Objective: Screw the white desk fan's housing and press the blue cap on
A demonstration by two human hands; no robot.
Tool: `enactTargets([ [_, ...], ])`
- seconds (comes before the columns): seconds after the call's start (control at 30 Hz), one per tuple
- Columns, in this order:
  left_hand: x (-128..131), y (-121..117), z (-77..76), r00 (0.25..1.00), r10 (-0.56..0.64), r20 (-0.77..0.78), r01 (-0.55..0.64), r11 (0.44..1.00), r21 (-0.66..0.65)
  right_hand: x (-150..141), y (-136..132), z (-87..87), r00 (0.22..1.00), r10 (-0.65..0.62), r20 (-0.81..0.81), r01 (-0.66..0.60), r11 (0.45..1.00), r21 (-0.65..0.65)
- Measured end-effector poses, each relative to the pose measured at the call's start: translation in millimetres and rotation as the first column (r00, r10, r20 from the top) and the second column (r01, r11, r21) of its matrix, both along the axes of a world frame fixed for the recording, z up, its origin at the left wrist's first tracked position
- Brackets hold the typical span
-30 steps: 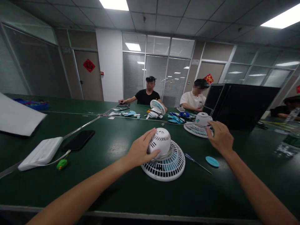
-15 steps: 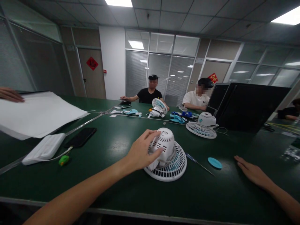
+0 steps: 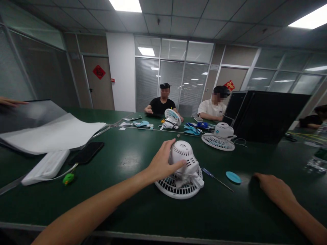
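A small white fan (image 3: 182, 190) lies grille-down on the green table, its rounded motor housing upward. My left hand (image 3: 165, 161) wraps round the left side of that housing, thumb across the front and fingers behind. On the right, my right hand (image 3: 276, 189) rests on the tabletop holding nothing, its fingers loosely bent and partly hidden. Between the fan and this hand lie a screwdriver (image 3: 217, 179) with a clear bluish handle and a light-blue round cap (image 3: 233, 177).
Left are a power strip (image 3: 47, 166), a black phone (image 3: 87, 153), a green trinket (image 3: 68, 178) and large white sheets (image 3: 53, 134) under another person's hand. Farther back stand another fan (image 3: 218, 141), blue fan blades (image 3: 192, 128) and a black case (image 3: 268, 115). Two people sit opposite.
The motor housing has turned on the grille under my left hand, its side bracket now at the right. My right hand's fingers have drawn in. The sheets at left have been lifted.
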State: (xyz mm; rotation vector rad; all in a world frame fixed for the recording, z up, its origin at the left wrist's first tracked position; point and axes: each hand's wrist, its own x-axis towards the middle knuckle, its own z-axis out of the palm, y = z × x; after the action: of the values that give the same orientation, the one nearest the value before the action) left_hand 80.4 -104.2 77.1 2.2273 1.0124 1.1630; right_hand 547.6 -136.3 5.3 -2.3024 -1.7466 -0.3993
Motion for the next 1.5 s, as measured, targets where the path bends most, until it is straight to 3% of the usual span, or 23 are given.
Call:
enactTargets([
  [0.13, 16.4, 11.5, 6.5, 0.997, -0.006, 0.072, 0.011, 0.997, -0.073, -7.7, -1.7, 6.7, 0.999, 0.015, -0.046, -0.02, 0.992, -0.122],
  [0.27, 23.6, 19.7, 1.1, 0.994, -0.027, 0.104, 0.032, 0.998, -0.052, -16.9, -4.0, 15.5, 0.982, 0.105, -0.155, -0.097, 0.994, 0.058],
  [0.37, 18.8, 26.1, -4.7, 0.984, -0.11, 0.139, 0.12, 0.99, -0.071, -38.8, -2.9, 31.5, 0.941, 0.16, -0.299, -0.089, 0.967, 0.238],
  [0.5, 8.6, 36.4, -11.8, 0.956, -0.214, 0.2, 0.228, 0.972, -0.053, -93.6, 8.3, 62.9, 0.768, 0.359, -0.53, -0.127, 0.897, 0.423],
  [0.57, 5.9, 40.8, -16.0, 0.94, -0.244, 0.236, 0.259, 0.965, -0.032, -127.8, 16.2, 80.0, 0.62, 0.526, -0.582, -0.22, 0.829, 0.515],
  [0.63, 5.3, 43.8, -20.2, 0.925, -0.273, 0.265, 0.288, 0.957, -0.018, -163.4, 22.1, 97.2, 0.475, 0.665, -0.576, -0.3, 0.738, 0.604],
  [0.73, 6.0, 45.3, -24.0, 0.907, -0.305, 0.291, 0.323, 0.946, -0.014, -213.4, 22.9, 121.9, 0.389, 0.761, -0.519, -0.503, 0.648, 0.573],
  [0.87, 6.4, 43.8, -23.0, 0.901, -0.323, 0.29, 0.343, 0.939, -0.016, -260.6, 15.3, 146.3, 0.393, 0.836, -0.382, -0.735, 0.536, 0.416],
  [1.0, 6.7, 43.1, -21.5, 0.898, -0.334, 0.285, 0.349, 0.937, -0.002, -281.1, 12.7, 154.2, 0.415, 0.87, -0.267, -0.827, 0.483, 0.288],
  [1.27, 6.7, 40.0, -19.9, 0.907, -0.318, 0.275, 0.335, 0.942, -0.018, -283.8, 20.3, 143.0, 0.462, 0.852, -0.246, -0.796, 0.521, 0.308],
  [1.5, 6.0, 40.3, -21.6, 0.915, -0.305, 0.263, 0.311, 0.95, 0.02, -279.7, 18.0, 124.7, 0.585, 0.808, -0.069, -0.734, 0.564, 0.379],
])
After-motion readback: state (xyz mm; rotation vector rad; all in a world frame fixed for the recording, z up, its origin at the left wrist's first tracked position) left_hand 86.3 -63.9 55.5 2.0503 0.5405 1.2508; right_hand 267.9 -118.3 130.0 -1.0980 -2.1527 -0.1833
